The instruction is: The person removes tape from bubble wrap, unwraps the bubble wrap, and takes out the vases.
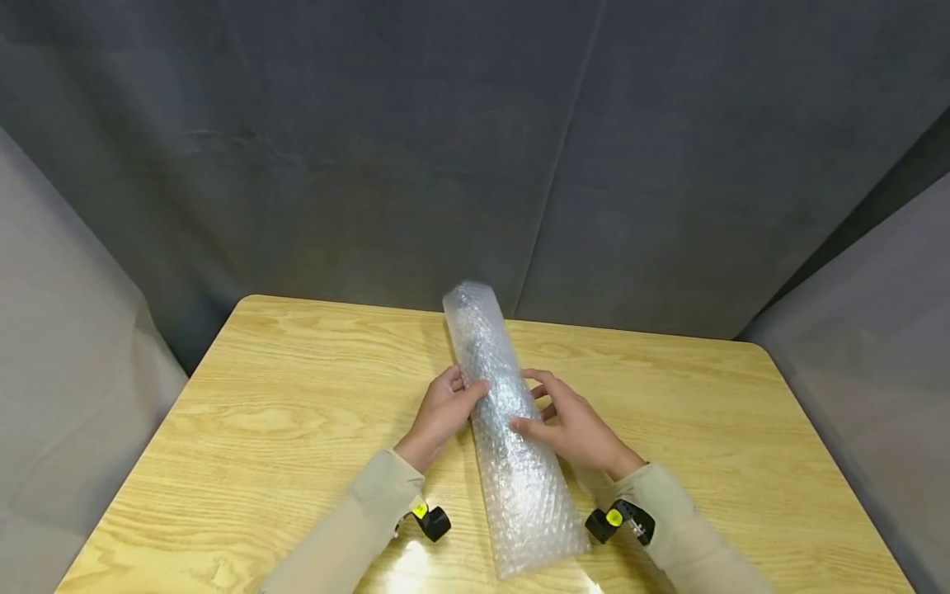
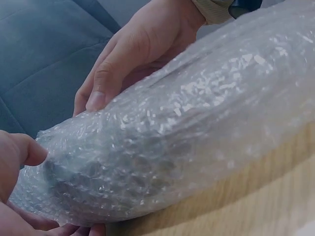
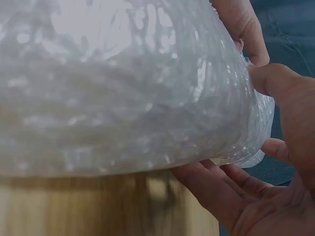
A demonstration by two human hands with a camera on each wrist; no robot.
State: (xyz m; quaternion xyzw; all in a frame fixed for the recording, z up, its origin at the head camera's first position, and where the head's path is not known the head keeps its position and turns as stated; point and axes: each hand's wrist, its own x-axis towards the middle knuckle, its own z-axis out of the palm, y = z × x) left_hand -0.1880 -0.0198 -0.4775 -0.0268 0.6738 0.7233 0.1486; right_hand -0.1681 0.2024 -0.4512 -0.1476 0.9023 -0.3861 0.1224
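Note:
A long bundle of clear bubble wrap (image 1: 512,462) slants across the middle of the table, its far end at the table's back edge. My left hand (image 1: 438,412) holds its left side, thumb on top and fingers at the edge. On the opposite side, my right hand (image 1: 582,429) grips the bundle with the thumb over the top and fingers curled round the edge. The left wrist view shows the left fingers reaching under the wrap (image 2: 162,118). In the right wrist view the right thumb presses the wrap (image 3: 147,98). What lies inside cannot be told.
The wood-grain table (image 1: 260,412) has rounded back corners. Behind it hangs a dark grey curtain (image 1: 371,165), and pale grey cloth (image 1: 67,355) stands at the left and right sides. Both wrists carry small black cameras.

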